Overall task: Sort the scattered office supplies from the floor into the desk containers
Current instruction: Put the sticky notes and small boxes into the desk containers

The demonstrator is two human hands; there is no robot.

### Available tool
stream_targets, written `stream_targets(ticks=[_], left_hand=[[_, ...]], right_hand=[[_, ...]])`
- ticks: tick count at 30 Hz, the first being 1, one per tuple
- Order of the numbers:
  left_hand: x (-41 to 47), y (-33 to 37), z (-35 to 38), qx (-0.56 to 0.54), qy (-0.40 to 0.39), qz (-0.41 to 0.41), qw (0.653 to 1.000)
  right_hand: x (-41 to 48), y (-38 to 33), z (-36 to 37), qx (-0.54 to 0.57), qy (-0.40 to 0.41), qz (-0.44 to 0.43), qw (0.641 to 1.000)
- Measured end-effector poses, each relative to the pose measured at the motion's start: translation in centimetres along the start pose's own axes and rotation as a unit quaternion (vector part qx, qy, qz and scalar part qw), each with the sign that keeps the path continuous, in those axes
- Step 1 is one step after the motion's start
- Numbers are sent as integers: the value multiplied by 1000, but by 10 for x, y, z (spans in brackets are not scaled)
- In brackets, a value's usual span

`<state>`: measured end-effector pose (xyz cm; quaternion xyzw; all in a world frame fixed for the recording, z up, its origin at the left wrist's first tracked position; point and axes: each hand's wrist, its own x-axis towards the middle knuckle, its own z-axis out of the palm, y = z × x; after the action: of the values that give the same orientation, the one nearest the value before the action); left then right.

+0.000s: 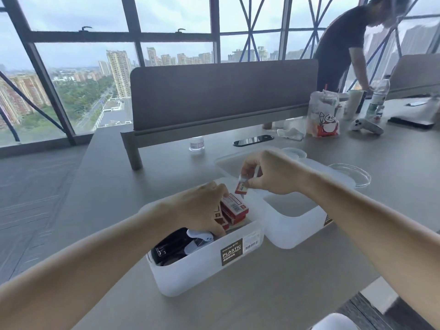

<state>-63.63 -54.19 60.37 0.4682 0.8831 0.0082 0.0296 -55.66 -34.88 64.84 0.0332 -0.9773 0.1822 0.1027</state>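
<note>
A frosted white plastic container (204, 270) with a brown label stands on the grey desk in front of me. Inside it lie several small red staple boxes (234, 209), a black stapler (166, 246) and a white punch (200, 238). My left hand (202, 208) reaches into the container and grips the stacked red boxes. My right hand (269, 173) pinches one small red box (241, 188) just above the container's far rim. A second frosted container (292, 231) stands to the right, touching the first.
A larger clear bin (228, 163) and a round clear lid (352, 175) sit behind the containers. A grey divider panel (223, 94) crosses the desk. A small jar (197, 144), a printed bag (323, 115), bottles and a controller stand farther back. A person in black leans at the far right.
</note>
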Motion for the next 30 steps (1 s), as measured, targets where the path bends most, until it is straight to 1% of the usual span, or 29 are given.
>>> stream_targets(ticks=[3, 6, 9, 13, 15, 19, 22, 25, 30], left_hand=[[4, 5, 5, 29, 10, -22, 999], [4, 10, 10, 6, 36, -63, 997], [3, 14, 12, 13, 42, -76, 996], [1, 10, 12, 18, 31, -59, 998], [3, 7, 12, 16, 42, -47, 998], [9, 6, 12, -1, 64, 14, 998], [11, 7, 13, 12, 50, 60, 997], [10, 6, 13, 7, 36, 54, 998], [8, 5, 14, 8, 45, 28, 999]], right_hand=[[0, 1, 4, -4, 11, -2, 1000], [-1, 1, 13, 8, 21, -8, 1000], [-6, 2, 25, 10, 26, -23, 999], [-14, 6, 38, 17, 31, -26, 999], [-15, 8, 40, 21, 39, -30, 999], [-15, 8, 39, 3, 49, -51, 997], [-17, 9, 39, 10, 64, -50, 997], [-18, 10, 41, 26, 73, -54, 996], [-17, 12, 42, 27, 77, -60, 995]])
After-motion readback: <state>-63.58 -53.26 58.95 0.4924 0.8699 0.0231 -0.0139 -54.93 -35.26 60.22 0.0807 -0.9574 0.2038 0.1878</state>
